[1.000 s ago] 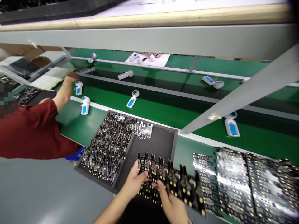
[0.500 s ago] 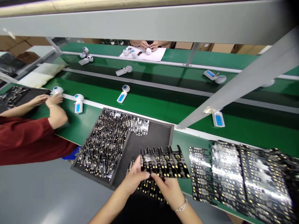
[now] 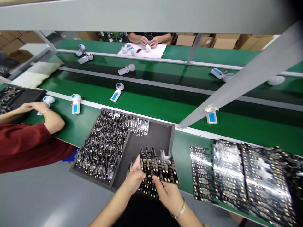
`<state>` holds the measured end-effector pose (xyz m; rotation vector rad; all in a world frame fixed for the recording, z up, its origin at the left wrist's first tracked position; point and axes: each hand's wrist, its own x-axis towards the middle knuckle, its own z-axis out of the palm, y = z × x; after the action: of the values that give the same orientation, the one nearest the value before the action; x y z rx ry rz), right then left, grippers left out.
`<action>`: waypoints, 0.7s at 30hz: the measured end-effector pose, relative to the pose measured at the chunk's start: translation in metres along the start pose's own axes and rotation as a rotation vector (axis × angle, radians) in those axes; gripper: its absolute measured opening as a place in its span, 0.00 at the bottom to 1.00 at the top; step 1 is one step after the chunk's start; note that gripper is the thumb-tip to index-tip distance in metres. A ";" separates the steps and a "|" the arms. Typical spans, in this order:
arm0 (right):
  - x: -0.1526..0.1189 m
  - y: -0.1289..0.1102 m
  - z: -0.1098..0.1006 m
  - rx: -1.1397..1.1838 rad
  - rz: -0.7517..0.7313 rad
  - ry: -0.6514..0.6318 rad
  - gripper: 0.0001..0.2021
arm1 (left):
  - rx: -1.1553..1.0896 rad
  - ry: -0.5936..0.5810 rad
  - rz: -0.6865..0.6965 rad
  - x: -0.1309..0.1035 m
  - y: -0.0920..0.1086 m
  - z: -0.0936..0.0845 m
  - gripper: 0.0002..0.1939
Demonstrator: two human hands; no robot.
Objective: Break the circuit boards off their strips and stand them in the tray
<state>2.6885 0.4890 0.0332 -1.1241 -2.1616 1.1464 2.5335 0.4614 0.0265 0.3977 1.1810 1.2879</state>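
Observation:
My left hand (image 3: 134, 176) grips the left edge of a black circuit board panel (image 3: 159, 167) with gold pads and prong-like tabs on its upper side. My right hand (image 3: 168, 193) is closed on the same panel's lower edge, thumb on top. The panel is held tilted above a black tray (image 3: 157, 143), and more boards (image 3: 148, 189) show below it, partly hidden by my hands. Many small separated circuit boards (image 3: 104, 143) fill the tray's left compartment. A small cluster of boards (image 3: 139, 126) lies at the top of the right compartment.
Stacked circuit board panels (image 3: 229, 173) cover the bench on the right. White devices with blue panels (image 3: 116, 94) sit on the green conveyor (image 3: 151, 97). A slanted grey post (image 3: 236, 78) stands ahead. Co-workers' hands (image 3: 35, 108) work at left, others (image 3: 149, 41) across the line.
The panel in my hands has shifted left and turned, now looking narrower. Devices on the near conveyor have moved left. The left co-worker's hands have shifted left and down.

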 end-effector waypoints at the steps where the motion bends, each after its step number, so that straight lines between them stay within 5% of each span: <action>1: 0.002 0.002 -0.003 0.045 0.016 -0.022 0.13 | -0.038 -0.037 -0.023 0.001 0.001 -0.001 0.35; 7: 0.011 0.015 -0.016 0.388 0.384 -0.050 0.21 | 0.028 -0.002 -0.019 0.004 0.003 -0.001 0.43; 14: 0.011 0.013 -0.001 0.080 0.240 0.051 0.16 | 0.223 0.216 0.068 0.012 -0.006 0.008 0.39; 21: 0.031 0.010 -0.007 0.738 0.568 -0.036 0.22 | 0.018 0.156 -0.027 0.024 0.007 0.007 0.36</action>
<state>2.6806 0.5215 0.0289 -1.3619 -1.2301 1.9879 2.5317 0.4870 0.0248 0.2974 1.3257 1.3043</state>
